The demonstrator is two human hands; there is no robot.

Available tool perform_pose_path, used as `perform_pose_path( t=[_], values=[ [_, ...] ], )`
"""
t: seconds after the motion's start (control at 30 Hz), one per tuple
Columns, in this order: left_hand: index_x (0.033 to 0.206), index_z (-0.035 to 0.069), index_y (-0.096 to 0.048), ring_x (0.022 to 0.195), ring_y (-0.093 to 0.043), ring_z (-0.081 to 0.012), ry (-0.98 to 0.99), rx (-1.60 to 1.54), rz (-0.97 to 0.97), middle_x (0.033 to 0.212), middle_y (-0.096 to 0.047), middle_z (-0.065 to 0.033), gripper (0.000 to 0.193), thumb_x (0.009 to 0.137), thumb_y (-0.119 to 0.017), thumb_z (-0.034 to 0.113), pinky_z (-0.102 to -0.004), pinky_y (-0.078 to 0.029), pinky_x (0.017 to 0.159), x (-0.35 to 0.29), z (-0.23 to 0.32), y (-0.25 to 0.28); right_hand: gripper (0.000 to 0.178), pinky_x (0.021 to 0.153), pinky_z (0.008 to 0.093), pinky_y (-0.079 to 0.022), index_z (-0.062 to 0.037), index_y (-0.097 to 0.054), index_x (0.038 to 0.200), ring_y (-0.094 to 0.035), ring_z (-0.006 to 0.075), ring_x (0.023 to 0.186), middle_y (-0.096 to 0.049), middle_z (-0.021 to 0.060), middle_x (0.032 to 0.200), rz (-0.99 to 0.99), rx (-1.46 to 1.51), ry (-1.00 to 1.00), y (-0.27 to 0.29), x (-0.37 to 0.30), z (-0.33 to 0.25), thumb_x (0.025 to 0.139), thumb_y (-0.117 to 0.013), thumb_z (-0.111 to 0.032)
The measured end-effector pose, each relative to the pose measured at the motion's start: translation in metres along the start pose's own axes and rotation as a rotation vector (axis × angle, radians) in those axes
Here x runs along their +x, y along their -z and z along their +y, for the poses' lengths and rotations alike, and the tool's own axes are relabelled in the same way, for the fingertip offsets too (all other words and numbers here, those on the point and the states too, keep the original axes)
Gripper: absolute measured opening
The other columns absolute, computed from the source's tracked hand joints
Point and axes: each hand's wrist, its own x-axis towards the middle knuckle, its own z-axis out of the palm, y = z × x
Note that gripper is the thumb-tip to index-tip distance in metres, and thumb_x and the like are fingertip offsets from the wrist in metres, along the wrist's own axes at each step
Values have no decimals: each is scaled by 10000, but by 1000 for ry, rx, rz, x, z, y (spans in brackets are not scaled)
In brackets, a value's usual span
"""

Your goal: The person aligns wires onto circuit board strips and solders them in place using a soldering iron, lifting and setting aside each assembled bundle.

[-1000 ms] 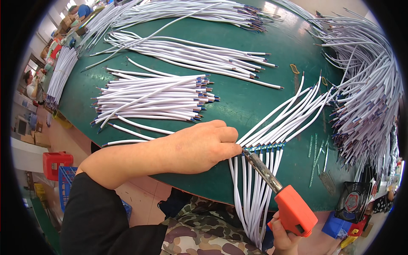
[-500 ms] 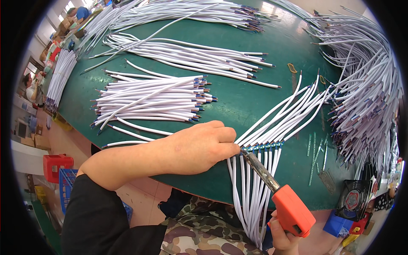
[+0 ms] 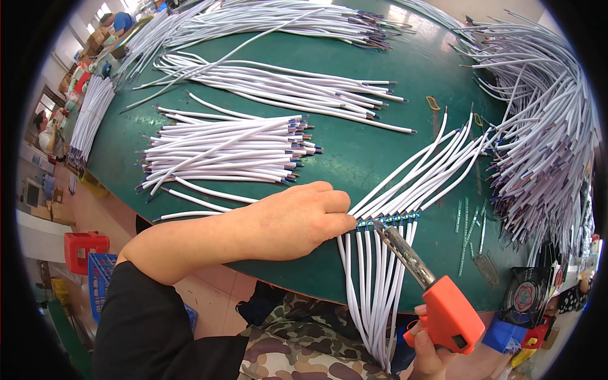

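Observation:
My right hand (image 3: 428,347) grips the orange handle of a soldering iron (image 3: 451,316), its dark tip resting at a narrow green circuit board strip (image 3: 391,219). White cables (image 3: 380,272) meet the strip from the near side, and more white cables (image 3: 423,168) fan out from it to the far right. At the strip's left end, my left hand (image 3: 310,218) is closed with thumb and fingers together. Whatever is pinched there is hidden by the hand.
Left of the strip lies a stack of short white cables (image 3: 221,149), with longer cables (image 3: 272,79) behind. A large cable heap (image 3: 544,139) fills the right side. Thin green board strips (image 3: 467,228) and a small black fan (image 3: 527,296) sit near the right edge.
The soldering iron has shifted right along the strip, its tip moving away from my left fingertips. My left hand stays nearly in place.

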Motion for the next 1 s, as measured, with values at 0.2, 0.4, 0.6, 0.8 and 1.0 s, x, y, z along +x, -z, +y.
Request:
perform_pose_path(
  t=[0.2, 0.4, 0.6, 0.8, 1.0],
  values=[
    [1073, 27, -682, 903, -572, -289, 9, -20, -10, 948, -574, -89, 237, 851, -603, 49, -381, -495, 817, 0, 1, -2, 427, 658, 263, -504, 26, -570, 1292, -610, 138, 750, -666, 148, 1143, -57, -222, 150, 3, -3, 13, 877, -649, 92],
    [1044, 22, -684, 904, -581, -297, 12, 15, 0, 944, -576, -107, 231, 849, -573, 77, -385, -500, 832, -3, 3, 3, 395, 539, 215, -402, 48, -587, 1271, -501, 81, 579, -628, 64, 869, 6, 191, -79, 4, -6, 14, 893, -692, -6],
    [1221, 56, -634, 855, -634, -301, 86, 150, 63, 978, -629, -113, 357, 864, -626, 78, -407, -533, 745, -24, 12, 25, 380, 518, 211, -377, 66, -595, 1258, -483, 73, 555, -595, 37, 764, 15, 131, 17, 5, -2, 4, 905, -687, -39],
    [1117, 40, -671, 920, -638, -330, 234, 432, 430, 966, -651, -122, 256, 868, -685, 99, -428, -524, 821, -22, -61, 71, 393, 508, 217, -396, 84, -581, 1267, -488, 80, 562, -623, 63, 809, 47, 92, 38, 0, -1, -5, 905, -684, -29],
    [1067, 68, -705, 883, -637, -323, 318, 349, 247, 943, -647, -103, 189, 890, -646, 36, -403, -529, 800, -15, -65, 76, 431, 515, 228, -431, 66, -531, 1322, -491, 77, 591, -660, 126, 1003, 140, 267, -45, 6, -8, 5, 906, -640, 53]
  ],
)
